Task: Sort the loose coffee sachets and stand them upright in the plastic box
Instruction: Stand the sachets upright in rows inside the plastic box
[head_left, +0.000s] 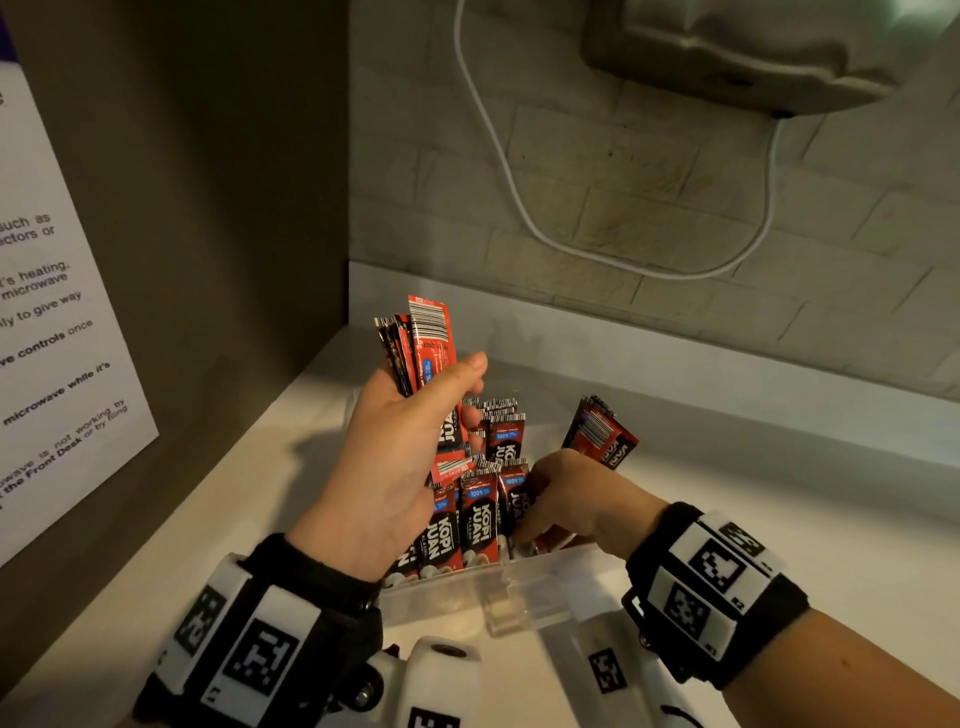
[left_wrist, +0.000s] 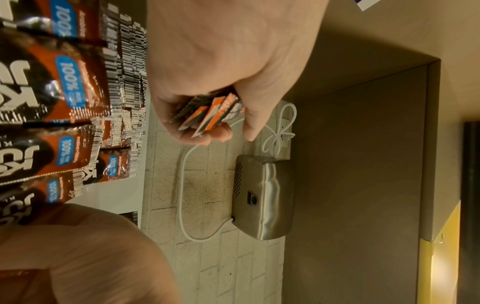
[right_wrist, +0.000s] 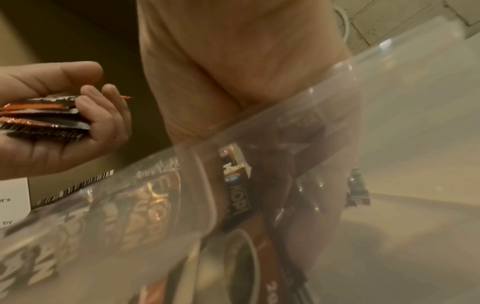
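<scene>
- Red-and-black foil fills your left hand (head_left: 400, 457), middle of the head frame: thumb and curled fingers clamp a fanned bundle of sachets (head_left: 421, 353) raised above the box.
- Your right hand (head_left: 566, 499), just right of centre, reaches down inside the plastic box (head_left: 524, 582); its fingertips are buried among the packets, so you cannot tell whether they pinch one or only push.
- Inside the box, rows of standing sachets (head_left: 478, 514) already sit upright along the near wall and behind it, labels facing you. A leaning clump (head_left: 602, 436) tilts at the far right of the box, not yet straightened.
- Judging by that, the job looks well past halfway: the bundle in hand and the leaning clump remain.
- The left wrist view alone shows the bundle's edges end-on inside the grip; the right wrist view shows the packets through the box's clear wall, hazily.
- Beyond the box, the pale counter (head_left: 779, 493) and a white cable (head_left: 498, 150) on the brick wall.
</scene>
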